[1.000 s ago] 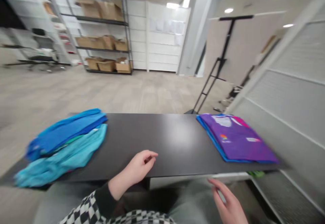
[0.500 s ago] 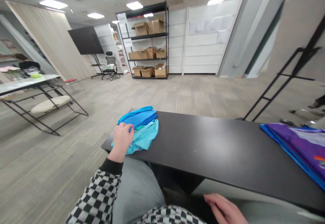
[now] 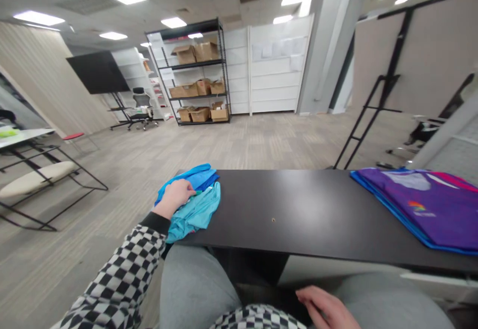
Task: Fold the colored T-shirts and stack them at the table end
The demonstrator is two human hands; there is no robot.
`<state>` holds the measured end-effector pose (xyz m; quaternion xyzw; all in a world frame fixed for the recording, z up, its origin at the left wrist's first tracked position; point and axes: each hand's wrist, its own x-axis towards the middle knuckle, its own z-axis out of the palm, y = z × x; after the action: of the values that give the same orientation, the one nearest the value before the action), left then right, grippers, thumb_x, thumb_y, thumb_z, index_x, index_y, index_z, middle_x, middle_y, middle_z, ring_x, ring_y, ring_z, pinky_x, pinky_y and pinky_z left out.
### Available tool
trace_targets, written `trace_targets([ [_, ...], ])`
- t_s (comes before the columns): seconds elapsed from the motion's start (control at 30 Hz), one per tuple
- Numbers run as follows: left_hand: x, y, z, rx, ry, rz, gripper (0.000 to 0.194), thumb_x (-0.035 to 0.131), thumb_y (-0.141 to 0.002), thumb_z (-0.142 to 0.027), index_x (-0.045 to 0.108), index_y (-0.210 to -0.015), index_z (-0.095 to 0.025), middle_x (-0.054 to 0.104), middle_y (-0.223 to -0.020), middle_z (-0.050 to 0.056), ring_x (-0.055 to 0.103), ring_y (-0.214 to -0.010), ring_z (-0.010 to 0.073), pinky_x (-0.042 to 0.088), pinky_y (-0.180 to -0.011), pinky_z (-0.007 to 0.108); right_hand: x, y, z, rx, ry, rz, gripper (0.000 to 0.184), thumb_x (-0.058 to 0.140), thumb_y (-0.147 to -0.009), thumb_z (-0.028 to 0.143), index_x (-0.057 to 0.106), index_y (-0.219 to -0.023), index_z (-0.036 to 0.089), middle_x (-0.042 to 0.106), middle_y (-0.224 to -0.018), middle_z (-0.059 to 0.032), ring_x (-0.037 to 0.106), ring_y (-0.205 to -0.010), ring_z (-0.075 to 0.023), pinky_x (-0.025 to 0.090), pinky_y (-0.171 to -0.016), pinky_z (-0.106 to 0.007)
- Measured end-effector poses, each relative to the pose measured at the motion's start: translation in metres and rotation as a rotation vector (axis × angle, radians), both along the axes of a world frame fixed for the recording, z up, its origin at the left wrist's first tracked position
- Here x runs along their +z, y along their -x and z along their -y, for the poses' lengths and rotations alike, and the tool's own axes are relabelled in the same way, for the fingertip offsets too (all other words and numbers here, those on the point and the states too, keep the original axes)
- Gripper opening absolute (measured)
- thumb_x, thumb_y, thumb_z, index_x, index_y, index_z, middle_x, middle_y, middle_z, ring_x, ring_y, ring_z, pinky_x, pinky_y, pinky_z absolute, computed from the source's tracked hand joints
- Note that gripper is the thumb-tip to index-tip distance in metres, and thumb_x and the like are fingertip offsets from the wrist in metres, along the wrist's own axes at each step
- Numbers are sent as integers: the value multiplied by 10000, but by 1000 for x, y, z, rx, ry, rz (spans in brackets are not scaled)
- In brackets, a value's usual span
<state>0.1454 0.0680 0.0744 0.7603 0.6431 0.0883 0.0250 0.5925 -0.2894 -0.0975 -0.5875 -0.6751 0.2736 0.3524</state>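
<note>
A crumpled heap of blue and turquoise clothing lies at the left end of the dark table. My left hand [image 3: 177, 194] is on its upper part, fingers bent and pressed together on the blue cloth [image 3: 204, 174]; the fingertips are partly hidden. Nearer to me, the turquoise cloth [image 3: 199, 212] spreads in loose folds, its lower edge at the table's front edge. Low over my lap, below the table edge, my right hand [image 3: 328, 308] hangs loosely with its thumb apart from the fingers and nothing in it.
On the table's right end lies a flat stack of folded garments, a purple one [image 3: 444, 212] on top with blue below. The dark table [image 3: 298, 204] has a small hole. Beyond stand a shelf with cardboard boxes [image 3: 199, 115], a white table at left and a board stand [image 3: 384, 90].
My left hand has come down onto the blue cloth from just above it. The view has turned right, showing more of the purple stack. My right hand stays at my lap.
</note>
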Motion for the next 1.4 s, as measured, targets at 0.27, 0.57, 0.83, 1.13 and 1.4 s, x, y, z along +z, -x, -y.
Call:
trace_targets([
  [0.27, 92, -48, -33, -3, -191, 396, 387, 662, -951, -508, 826, -1035, -167, 814, -888, 86, 704, -790, 219, 463, -662, 300, 3, 4, -1, 32, 106, -11, 334, 552, -1079, 399, 863, -1098, 278, 854, -1115, -97, 820, -1042, -279, 659, -967, -385],
  [0.57, 116, -151, 11, -508, 98, 1121, 817, 711, -950, -715, 637, -1556, -172, 800, -1343, 174, 782, -1102, 237, 604, -930, 361, 14, 8, 6, 35, 117, -1, 313, 513, -1096, 305, 822, -1121, 258, 835, -1129, -76, 797, -1059, -246, 616, -978, -353],
  [0.83, -64, -183, 51, -653, 220, 581, 473, 673, -992, -478, 790, -1362, -208, 773, -1438, 142, 708, -1345, 331, 512, -1224, 518, 28, -3, 5, -79, 104, 11, 293, 549, -1083, 256, 828, -1170, 251, 840, -1165, -84, 790, -1091, -258, 610, -1005, -387],
  [1.13, -137, -215, 123, -619, 151, 724, 234, 675, -1045, -414, 820, -969, -247, 801, -1012, 87, 702, -1051, 296, 527, -1038, 468, 59, -12, -72, -241, -205, 209, 563, 664, -1013, 254, 646, -1575, 281, 600, -1653, -148, 556, -1546, -342, 449, -1288, -569],
  [1.4, -136, -224, 144, -438, 329, 1378, 490, 834, -914, -613, 724, -1175, -213, 744, -1234, 103, 705, -1158, 266, 550, -1059, 405, 46, 10, -161, -251, -81, -435, 399, 778, -840, 311, 760, -1232, 239, 803, -1281, -119, 708, -1313, -371, 491, -1212, -618],
])
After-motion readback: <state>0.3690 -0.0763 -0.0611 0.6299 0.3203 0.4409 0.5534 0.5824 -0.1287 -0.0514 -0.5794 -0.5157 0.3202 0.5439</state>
